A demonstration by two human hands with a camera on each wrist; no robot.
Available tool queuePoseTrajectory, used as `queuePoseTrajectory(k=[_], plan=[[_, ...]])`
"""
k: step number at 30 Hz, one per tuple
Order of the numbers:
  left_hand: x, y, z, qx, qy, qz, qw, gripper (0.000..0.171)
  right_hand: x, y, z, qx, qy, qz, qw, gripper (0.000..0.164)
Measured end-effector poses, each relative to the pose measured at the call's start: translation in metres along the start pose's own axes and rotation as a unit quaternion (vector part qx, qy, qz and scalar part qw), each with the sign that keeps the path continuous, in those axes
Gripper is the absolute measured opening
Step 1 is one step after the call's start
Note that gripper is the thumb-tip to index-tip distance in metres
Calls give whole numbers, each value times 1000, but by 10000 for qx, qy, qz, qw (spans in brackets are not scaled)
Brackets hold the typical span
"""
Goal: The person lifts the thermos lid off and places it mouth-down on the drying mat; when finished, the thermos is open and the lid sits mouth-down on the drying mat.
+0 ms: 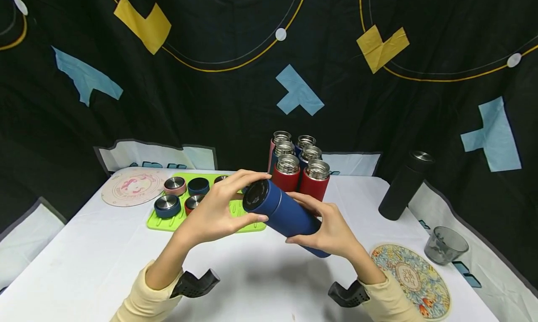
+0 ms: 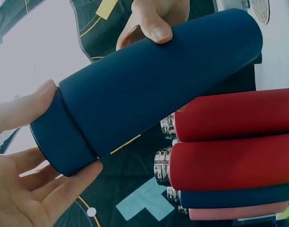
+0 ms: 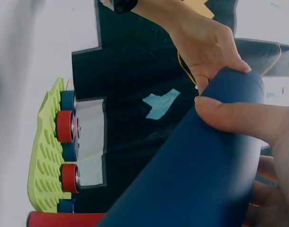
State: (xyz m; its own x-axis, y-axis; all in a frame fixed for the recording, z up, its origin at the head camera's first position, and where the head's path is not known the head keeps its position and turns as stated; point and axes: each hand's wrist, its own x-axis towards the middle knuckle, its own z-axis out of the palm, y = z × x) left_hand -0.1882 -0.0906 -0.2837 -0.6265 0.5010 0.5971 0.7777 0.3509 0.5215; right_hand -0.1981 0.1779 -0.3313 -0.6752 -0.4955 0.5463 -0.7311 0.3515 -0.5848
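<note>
A blue thermos bottle [image 1: 296, 215] is held tilted above the white table, its black-topped lid [image 1: 257, 196] pointing up and to the left. My left hand [image 1: 212, 212] grips the lid, thumb on the near side and fingers over the far side. Around the lower body curls my right hand [image 1: 329, 226]. In the left wrist view the lid [image 2: 64, 132] sits on the bottle with a thin seam between them. Just behind stand several lidless bottles, among them a red bottle [image 1: 287, 175] with a bare steel neck. Part of the bottle's base shows below the right hand.
Several lids, such as a blue lid [image 1: 167, 206], lie on a green mat [image 1: 164, 224] at the left. Behind it is a round pink-printed mat [image 1: 134, 186]. On the right are a tall black bottle [image 1: 403, 186], a glass cup [image 1: 446, 245] and a patterned round mat [image 1: 414, 277].
</note>
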Motion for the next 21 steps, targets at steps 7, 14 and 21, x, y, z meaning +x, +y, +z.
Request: queuePoseTrajectory(k=[7,14,21], plan=[[0,1,4,233,296,-540,9978,67,-1,-4,5,-1177,477,-638,9898,85],[0,0,-1,244,2,-682,9974,69,-3,-11,0,-1932,625,-844,9755,89],[-1,-3,-10,-86,-657,71,9978,69,-4,-6,-10,-919,-123,-338,9951,84]])
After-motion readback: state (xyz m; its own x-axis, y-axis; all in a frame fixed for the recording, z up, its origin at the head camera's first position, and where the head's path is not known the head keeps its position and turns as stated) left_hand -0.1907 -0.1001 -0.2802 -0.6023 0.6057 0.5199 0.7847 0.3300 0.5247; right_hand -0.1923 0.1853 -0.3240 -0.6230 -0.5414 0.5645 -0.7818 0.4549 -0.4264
